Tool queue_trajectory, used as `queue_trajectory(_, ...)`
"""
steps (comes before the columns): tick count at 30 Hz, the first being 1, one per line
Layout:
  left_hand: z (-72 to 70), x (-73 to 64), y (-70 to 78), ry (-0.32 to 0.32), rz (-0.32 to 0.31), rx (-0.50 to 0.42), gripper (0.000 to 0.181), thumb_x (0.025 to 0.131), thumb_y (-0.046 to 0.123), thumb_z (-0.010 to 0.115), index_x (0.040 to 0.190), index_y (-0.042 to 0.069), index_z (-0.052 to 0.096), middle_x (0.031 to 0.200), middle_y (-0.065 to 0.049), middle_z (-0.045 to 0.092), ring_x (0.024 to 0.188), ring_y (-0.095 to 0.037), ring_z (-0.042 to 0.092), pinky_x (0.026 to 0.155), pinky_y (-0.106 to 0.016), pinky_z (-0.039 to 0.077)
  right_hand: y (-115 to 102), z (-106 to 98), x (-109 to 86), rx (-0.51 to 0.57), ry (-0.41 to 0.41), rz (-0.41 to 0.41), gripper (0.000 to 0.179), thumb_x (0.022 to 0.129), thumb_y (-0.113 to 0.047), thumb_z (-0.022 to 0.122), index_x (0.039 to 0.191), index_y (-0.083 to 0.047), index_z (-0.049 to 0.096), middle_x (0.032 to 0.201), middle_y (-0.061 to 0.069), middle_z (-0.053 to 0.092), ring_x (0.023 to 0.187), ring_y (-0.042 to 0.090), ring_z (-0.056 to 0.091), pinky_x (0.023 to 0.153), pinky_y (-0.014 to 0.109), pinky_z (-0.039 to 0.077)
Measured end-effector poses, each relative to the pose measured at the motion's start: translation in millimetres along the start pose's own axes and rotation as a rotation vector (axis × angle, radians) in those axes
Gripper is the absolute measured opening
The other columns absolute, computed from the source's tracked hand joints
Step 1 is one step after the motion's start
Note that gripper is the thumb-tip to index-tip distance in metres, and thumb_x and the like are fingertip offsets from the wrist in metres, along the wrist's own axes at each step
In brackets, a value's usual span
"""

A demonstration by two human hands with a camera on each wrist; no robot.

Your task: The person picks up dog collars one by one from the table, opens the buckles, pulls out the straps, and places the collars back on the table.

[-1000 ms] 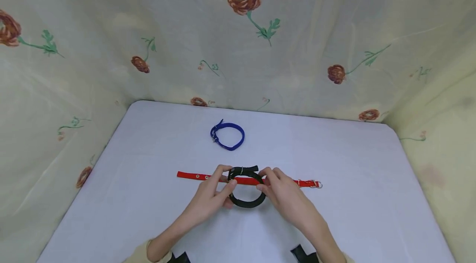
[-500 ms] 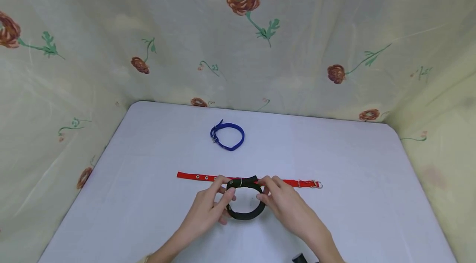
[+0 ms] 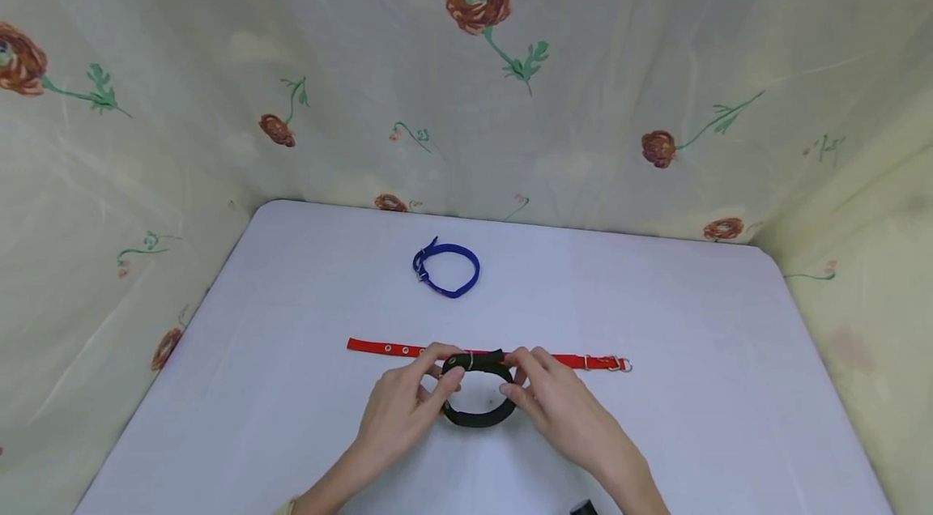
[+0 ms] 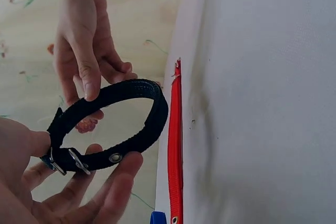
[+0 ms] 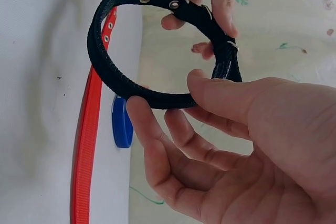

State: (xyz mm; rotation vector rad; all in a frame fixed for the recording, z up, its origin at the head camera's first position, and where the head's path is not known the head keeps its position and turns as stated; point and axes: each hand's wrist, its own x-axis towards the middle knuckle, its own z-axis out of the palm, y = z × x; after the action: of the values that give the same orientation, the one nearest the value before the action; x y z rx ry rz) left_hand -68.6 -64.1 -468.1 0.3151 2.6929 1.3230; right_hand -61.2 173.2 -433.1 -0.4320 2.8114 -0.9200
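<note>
A black collar (image 3: 479, 420), buckled into a ring with metal eyelets, is held up between both hands. My left hand (image 3: 402, 406) pinches its left side beside the buckle (image 4: 79, 162), thumb on top and fingers beneath. On the opposite side my right hand (image 3: 564, 406) grips the band between thumb and fingers, as the right wrist view also shows. Just behind the ring, a red collar (image 3: 583, 361) lies stretched out straight on the table, its middle partly hidden by the hands and the black collar.
Farther back on the white table (image 3: 692, 312) lies a blue collar (image 3: 466, 282) closed into a loop. A flowered curtain (image 3: 568, 134) hangs behind the table and along both sides.
Both hands have brought the black collar a little nearer to the body and tilted it, uncovering more of the red collar. The red and blue collars stay where they were.
</note>
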Motion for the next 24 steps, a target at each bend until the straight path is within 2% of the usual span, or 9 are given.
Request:
queue_trajectory(7,0.1,1.0,-1.3,0.024,0.035,0.002,0.027,0.107,0.057,0.060,0.119,0.035,0.071,0.091,0.006,0.081,0.054,0.004,0.059,0.056,-0.019,0.050,0,1,-0.5,-0.024,0.028,-0.027,0.026,0.101,-0.024,0.077,0.124,-0.016,0.068,0.110,0.001,0.067,0.092,0.009,0.070,0.079,0.024,0.060)
queue_trajectory(13,-0.2,1.5,0.4,0.030,0.047,-0.010,0.024,0.107,0.054,0.062,0.117,0.035,0.072,0.091,0.005,0.082,0.057,0.003,0.060,0.057,-0.019,0.051,-2,4,1.9,0.017,0.045,-0.050,0.027,0.104,-0.032,0.074,0.127,-0.020,0.065,0.109,-0.004,0.065,0.096,0.013,0.065,0.080,0.025,0.056)
queue_trajectory(18,1.9,1.4,3.2,0.033,0.096,-0.016,0.022,0.108,0.049,0.063,0.117,0.032,0.073,0.098,0.005,0.083,0.064,-0.002,0.068,0.060,-0.019,0.054,-3,7,3.8,0.162,0.066,-0.076,0.035,0.106,-0.043,0.068,0.134,-0.024,0.063,0.106,-0.014,0.068,0.093,0.006,0.063,0.082,0.027,0.058)
queue_trajectory(20,3.3,1.2,4.8,0.035,0.117,-0.025,0.021,0.108,0.047,0.064,0.119,0.031,0.074,0.106,0.005,0.083,0.068,-0.004,0.070,0.062,-0.018,0.055,-3,8,4.0,0.232,0.073,-0.101,0.035,0.106,-0.042,0.068,0.135,-0.024,0.063,0.109,-0.015,0.071,0.094,0.003,0.066,0.084,0.027,0.060)
queue_trajectory(24,5.3,0.9,8.1,0.038,0.139,-0.064,0.019,0.108,0.042,0.066,0.121,0.031,0.074,0.116,0.005,0.083,0.071,-0.006,0.072,0.064,-0.018,0.057,-5,10,4.8,0.299,0.095,-0.162,0.029,0.106,-0.038,0.070,0.130,-0.025,0.065,0.117,-0.012,0.075,0.099,0.004,0.070,0.089,0.026,0.063)
